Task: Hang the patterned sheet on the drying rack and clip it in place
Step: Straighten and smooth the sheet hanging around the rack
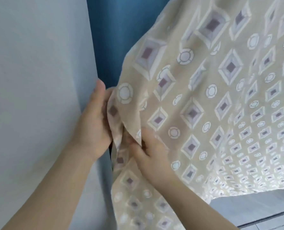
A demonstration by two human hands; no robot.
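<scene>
Reaching up side by side, left hand [92, 123] and right hand [150, 155] were clamped on the patterned sheet [204, 100] edge beside a blue curtain [114, 39]; no writing was legible.

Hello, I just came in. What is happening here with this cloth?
A person is working on a beige patterned sheet that hangs spread out to the right, over some support hidden underneath. The left hand pinches the sheet's gathered left edge, next to a blue curtain and a pale wall. The right hand holds the same fold just below. No clip and no rack bar are visible, so clipping does not appear done at this spot.
</scene>
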